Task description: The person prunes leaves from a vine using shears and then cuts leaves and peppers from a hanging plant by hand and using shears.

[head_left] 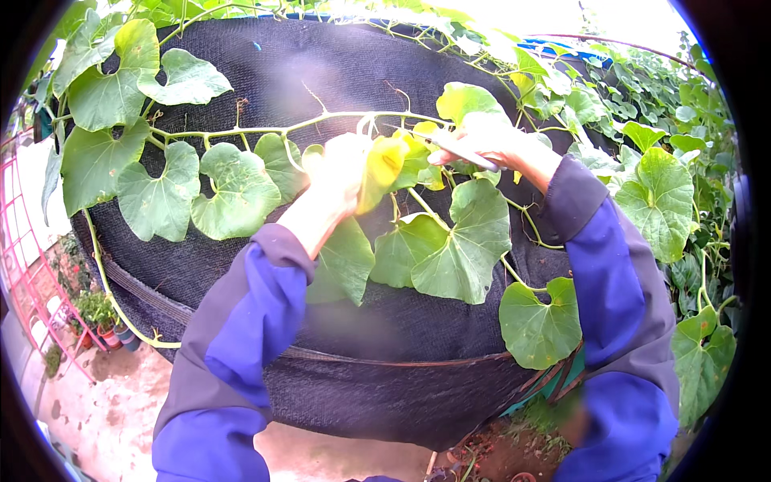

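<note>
A long green vine (241, 129) with broad lobed leaves runs across a dark mesh cloth. My left hand (340, 175) is closed around a yellowed leaf (383, 162), just below the vine. To its right, my right hand (500, 144) holds a slim metal tool (461, 150), which looks like a blade or scissors; its tip points toward the vine and the yellow leaf. Glare washes out the fingers of both hands. Large green leaves (467, 244) hang below the hands, and a yellow-green leaf (467, 102) stands above the right one.
The dark mesh cloth (373, 385) covers a bulky rounded form in front of me. Dense foliage (656, 193) fills the right side. At the lower left are a pink metal lattice (27, 265), potted plants (96, 313) and a paved floor (108, 403).
</note>
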A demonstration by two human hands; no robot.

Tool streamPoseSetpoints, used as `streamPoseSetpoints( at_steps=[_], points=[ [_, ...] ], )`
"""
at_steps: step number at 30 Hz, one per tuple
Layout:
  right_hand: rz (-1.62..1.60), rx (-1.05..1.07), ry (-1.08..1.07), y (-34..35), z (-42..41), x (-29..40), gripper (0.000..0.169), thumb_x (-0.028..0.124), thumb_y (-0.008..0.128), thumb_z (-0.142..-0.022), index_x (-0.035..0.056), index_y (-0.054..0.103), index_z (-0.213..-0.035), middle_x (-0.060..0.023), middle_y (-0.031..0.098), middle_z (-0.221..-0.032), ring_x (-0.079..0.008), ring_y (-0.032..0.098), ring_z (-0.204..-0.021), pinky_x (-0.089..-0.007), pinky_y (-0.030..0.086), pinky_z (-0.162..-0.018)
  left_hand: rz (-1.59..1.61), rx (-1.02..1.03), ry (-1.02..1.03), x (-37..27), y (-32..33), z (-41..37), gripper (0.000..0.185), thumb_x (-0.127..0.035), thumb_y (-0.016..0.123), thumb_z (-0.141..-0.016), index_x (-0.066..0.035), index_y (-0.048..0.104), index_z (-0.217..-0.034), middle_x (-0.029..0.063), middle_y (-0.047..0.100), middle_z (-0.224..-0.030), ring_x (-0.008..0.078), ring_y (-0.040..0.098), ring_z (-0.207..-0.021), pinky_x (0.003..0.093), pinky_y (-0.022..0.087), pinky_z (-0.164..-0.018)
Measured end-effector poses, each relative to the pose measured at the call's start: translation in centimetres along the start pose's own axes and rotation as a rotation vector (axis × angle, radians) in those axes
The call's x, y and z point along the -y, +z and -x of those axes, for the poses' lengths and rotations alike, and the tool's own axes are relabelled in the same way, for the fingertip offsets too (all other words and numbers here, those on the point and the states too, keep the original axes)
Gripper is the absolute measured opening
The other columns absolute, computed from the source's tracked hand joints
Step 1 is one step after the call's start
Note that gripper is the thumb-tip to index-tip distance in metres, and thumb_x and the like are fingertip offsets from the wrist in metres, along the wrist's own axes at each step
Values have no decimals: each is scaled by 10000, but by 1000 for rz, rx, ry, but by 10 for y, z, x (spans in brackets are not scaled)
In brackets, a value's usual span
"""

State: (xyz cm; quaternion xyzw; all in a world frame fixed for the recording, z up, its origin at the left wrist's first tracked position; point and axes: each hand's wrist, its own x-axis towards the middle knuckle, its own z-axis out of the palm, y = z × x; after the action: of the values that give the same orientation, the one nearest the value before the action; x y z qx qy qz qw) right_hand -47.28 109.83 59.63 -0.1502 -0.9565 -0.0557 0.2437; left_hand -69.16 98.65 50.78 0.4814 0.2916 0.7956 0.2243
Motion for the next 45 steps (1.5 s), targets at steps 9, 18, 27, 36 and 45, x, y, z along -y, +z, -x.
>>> streamPoseSetpoints(
  at_steps=[9, 18, 27, 36, 45],
  points=[
    [36, 32, 73, 0, -24, 28, 665, 658, 719, -687, -5, 716, -734, -161, 615, -646, -279, 579, -630, -394, 439, -624, -67, -143, 210, 44, -12, 7, 144, -177, 512, -938, -53, 582, -924, 62, 589, -844, 172, 603, -719, 344, 544, -658],
    [97, -65, -111, 0, -39, 39, 541, 492, 799, -647, -25, 647, -594, -122, 539, -533, -232, 513, -506, -394, 396, -522, -802, 5, 560, 12, -37, 20, 105, -133, 539, -944, -46, 585, -906, 53, 586, -870, 149, 595, -762, 309, 518, -668],
    [182, -89, 176, -33, 14, -17, 541, 478, 815, -624, -8, 597, -534, -81, 520, -493, -184, 483, -456, -367, 370, -480, 85, -227, 117, -22, 31, 55, 119, -92, 639, -892, -9, 629, -977, 59, 638, -848, 119, 623, -730, 237, 527, -641],
    [281, -169, 273, -18, 35, -40, 619, 504, 829, -612, -15, 515, -489, -105, 477, -469, -219, 463, -425, -395, 368, -467, -1025, 318, 721, 25, -28, -76, 142, -67, 536, -936, 39, 629, -935, 85, 636, -738, 167, 618, -574, 288, 533, -507],
    [103, -234, 202, -13, 27, -39, 687, 558, 843, -599, 25, 438, -441, -69, 424, -451, -194, 402, -427, -390, 313, -459, 45, 264, -281, 56, 29, -66, 221, -53, 463, -949, 65, 601, -1074, 136, 676, -856, 199, 677, -646, 303, 596, -571]
  ],
)
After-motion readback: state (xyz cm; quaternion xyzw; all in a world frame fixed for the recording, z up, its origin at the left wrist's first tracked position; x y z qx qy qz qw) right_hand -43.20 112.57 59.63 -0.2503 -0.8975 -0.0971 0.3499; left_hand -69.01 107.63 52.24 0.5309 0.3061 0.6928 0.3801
